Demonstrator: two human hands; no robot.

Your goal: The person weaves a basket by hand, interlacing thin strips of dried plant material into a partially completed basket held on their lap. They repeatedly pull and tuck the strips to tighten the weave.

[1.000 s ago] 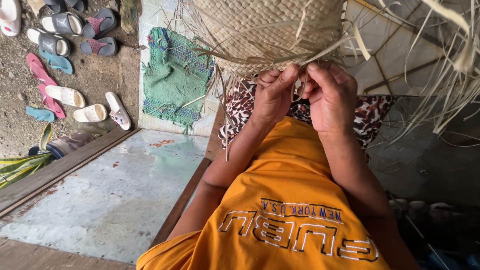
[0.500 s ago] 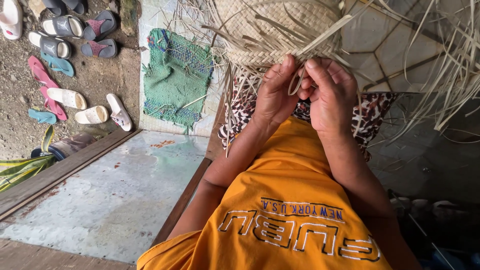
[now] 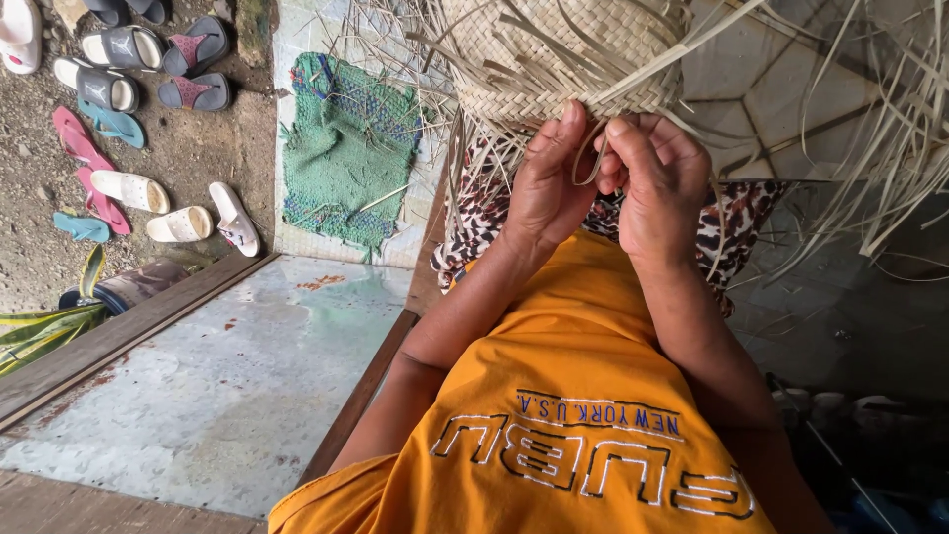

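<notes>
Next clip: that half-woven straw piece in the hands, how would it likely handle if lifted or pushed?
The woven piece probably lifts light: it is thin flat strips. The plaited part would likely keep its curve, while the loose strips trailing right look floppy and apt to snag. The left hand and right hand pinch its edge, so unwoven ends may slip.

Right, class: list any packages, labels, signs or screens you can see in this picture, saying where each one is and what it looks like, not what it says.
No packages, signs or screens are in view.
Printed lettering on the orange shirt: low in the picture, below both hands; a small dark line above large white-outlined block letters, seen upside down.
Nothing printed shows on the woven straw piece or the green mat.
</notes>
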